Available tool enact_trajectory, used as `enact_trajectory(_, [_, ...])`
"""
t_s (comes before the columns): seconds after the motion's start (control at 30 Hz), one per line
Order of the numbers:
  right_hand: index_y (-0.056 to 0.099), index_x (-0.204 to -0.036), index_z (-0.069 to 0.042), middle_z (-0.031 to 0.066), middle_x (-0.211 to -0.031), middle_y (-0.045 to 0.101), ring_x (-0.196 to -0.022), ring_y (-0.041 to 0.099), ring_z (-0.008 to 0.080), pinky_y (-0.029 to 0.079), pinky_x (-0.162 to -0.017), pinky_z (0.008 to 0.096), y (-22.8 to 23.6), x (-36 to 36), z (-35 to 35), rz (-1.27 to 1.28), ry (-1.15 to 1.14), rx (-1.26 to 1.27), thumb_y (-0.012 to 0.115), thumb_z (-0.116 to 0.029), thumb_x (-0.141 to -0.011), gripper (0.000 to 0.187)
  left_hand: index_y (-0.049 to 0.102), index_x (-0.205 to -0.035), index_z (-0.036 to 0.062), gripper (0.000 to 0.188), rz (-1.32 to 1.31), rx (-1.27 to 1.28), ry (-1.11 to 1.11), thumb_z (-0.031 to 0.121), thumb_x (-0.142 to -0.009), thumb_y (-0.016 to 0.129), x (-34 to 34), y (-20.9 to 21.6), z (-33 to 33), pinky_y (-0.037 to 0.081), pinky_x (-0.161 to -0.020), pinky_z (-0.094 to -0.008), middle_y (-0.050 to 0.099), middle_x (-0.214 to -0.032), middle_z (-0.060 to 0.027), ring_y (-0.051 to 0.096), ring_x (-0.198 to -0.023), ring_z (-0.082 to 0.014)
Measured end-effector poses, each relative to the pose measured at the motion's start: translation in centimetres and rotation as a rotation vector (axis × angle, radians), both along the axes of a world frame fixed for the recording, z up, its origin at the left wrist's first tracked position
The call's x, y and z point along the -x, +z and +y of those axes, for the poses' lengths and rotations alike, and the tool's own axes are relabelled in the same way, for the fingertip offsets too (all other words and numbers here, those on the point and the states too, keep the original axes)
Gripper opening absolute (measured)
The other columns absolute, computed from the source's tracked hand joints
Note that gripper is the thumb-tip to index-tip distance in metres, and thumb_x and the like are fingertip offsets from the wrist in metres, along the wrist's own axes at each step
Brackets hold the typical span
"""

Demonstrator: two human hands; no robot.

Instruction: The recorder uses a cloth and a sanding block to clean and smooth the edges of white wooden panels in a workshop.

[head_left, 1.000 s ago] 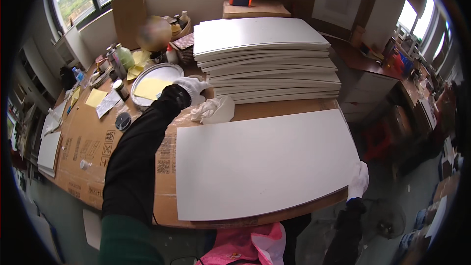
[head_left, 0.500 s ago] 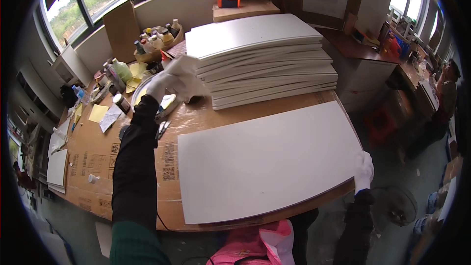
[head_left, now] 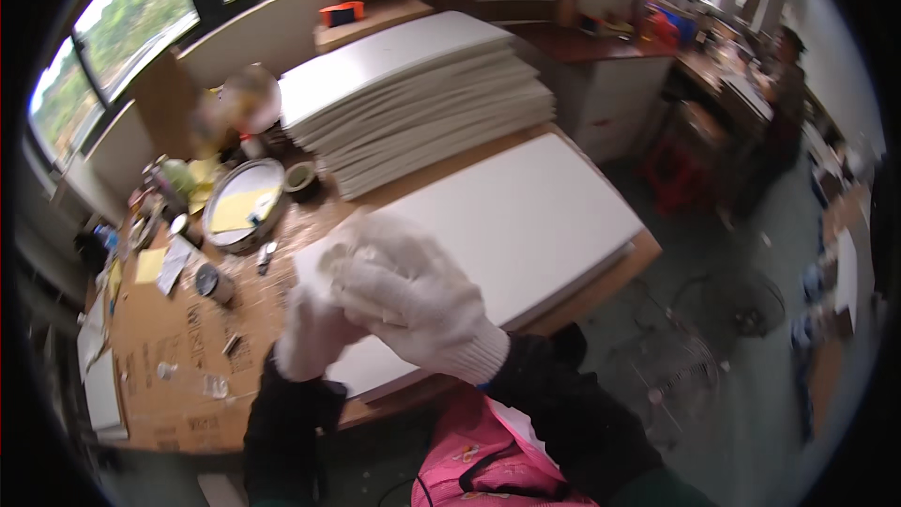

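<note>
The left hand [head_left: 317, 330] and right hand [head_left: 418, 305], both in white gloves, meet above the white board [head_left: 530, 225] on the worktop [head_left: 145, 404]; what lies between them is blurred. From them, the board stack [head_left: 418, 117] stands at 12 o'clock, the round tub [head_left: 225, 238] between 10 and 11, the dark-topped jar [head_left: 214, 284] at 9, pink fabric [head_left: 469, 455] at 5.

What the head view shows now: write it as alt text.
White-gloved hands meet over the left end of a white panel on a cardboard-topped table; whether they hold anything is blurred. Behind stands a stack of similar panels.
</note>
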State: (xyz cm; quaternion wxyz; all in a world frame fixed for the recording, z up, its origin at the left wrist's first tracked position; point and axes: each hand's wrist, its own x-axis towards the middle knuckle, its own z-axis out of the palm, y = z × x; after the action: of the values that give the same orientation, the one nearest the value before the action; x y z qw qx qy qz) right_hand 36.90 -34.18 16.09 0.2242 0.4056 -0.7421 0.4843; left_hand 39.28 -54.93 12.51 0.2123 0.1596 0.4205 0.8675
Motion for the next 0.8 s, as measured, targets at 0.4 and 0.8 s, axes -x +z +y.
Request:
enact_trajectory(0.4, [0.065,-0.119,-0.009,0.0068,-0.102,0.071,-0.083,0.065,0.0159,0.054,-0.078,0.0368,-7.5,10.9,28.2,-0.511,-0.848,0.218,0.057,-0.028,-0.098,0.029,0.019,-0.158,0.0037,0.094,0.222,1.103,0.815,0.052,-0.090,0.062,-10.2,-14.2,-1.4,0.039,-0.109,-0.0410,0.044,-0.149,-0.0206,0.046,-0.134,-0.0308])
enact_trajectory(0.8, [0.062,-0.113,-0.002,0.0151,-0.102,0.063,-0.094,0.061,0.0328,0.049,-0.080,0.0485,-14.6,-2.5,-7.6,-0.045,-0.464,-0.798,0.057,-0.015,-0.085,0.032,0.012,-0.159,0.0057,0.103,0.323,1.122,0.763,0.030,-0.081,0.076,-10.7,-18.5,-3.4,0.050,-0.095,-0.0331,0.058,-0.136,-0.0161,0.063,-0.113,-0.0260])
